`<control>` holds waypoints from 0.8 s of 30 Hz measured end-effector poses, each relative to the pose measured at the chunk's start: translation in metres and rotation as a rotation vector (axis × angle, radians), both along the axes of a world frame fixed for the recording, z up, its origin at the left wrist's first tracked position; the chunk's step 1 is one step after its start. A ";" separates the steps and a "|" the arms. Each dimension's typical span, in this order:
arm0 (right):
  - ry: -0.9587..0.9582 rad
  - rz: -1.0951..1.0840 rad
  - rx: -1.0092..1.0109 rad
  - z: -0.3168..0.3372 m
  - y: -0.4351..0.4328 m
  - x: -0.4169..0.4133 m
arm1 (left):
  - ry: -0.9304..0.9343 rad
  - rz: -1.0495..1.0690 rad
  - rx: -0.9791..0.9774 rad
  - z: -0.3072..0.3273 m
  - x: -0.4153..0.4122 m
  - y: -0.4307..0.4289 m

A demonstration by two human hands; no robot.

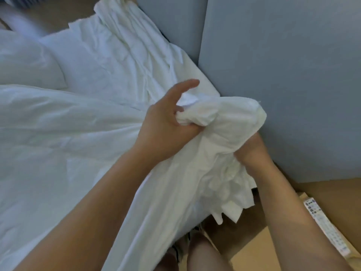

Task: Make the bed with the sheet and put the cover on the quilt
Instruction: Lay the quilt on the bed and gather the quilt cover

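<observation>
I read: cover corner [230, 118] wadded between both grips | left grip [166, 124] pinches its end, right grip [252, 151] clutches underneath — rest trails left over bed [121, 55].

The white sheet [121, 61] is lying creased and wrinkled over the far part of the bed [205, 85]. The white quilt [58, 143] is spreading in soft folds across the near part and hanging over the edge. The thin white cover [224, 118] is bunching in a crumpled wad at the quilt's raised corner, its loose end dangling, with the left hand [166, 124] and right hand [252, 151] gripping it.
</observation>
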State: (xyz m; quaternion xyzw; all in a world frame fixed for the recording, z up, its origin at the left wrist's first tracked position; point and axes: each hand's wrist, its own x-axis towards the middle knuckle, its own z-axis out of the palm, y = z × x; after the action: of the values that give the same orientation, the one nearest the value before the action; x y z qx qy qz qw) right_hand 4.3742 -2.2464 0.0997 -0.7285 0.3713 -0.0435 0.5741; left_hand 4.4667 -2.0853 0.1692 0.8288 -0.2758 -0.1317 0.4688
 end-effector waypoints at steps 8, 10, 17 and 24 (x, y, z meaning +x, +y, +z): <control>0.114 -0.176 0.374 0.031 -0.076 -0.025 | -0.027 -0.103 0.493 -0.074 -0.018 -0.080; 0.155 -0.142 0.385 0.023 -0.067 -0.032 | 0.028 -0.134 0.512 -0.089 -0.033 -0.072; 0.155 -0.072 0.300 -0.002 -0.031 -0.046 | -0.138 -0.116 0.331 -0.114 -0.071 -0.036; 0.117 -0.133 0.161 0.000 -0.015 -0.035 | 0.306 -0.232 0.464 -0.115 -0.059 -0.047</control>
State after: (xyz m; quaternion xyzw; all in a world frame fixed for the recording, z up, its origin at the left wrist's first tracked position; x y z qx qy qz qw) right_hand 4.3390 -2.2618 0.0995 -0.6550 0.4540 -0.0088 0.6040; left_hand 4.4076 -2.1321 0.0547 0.8472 -0.2573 -0.3674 0.2847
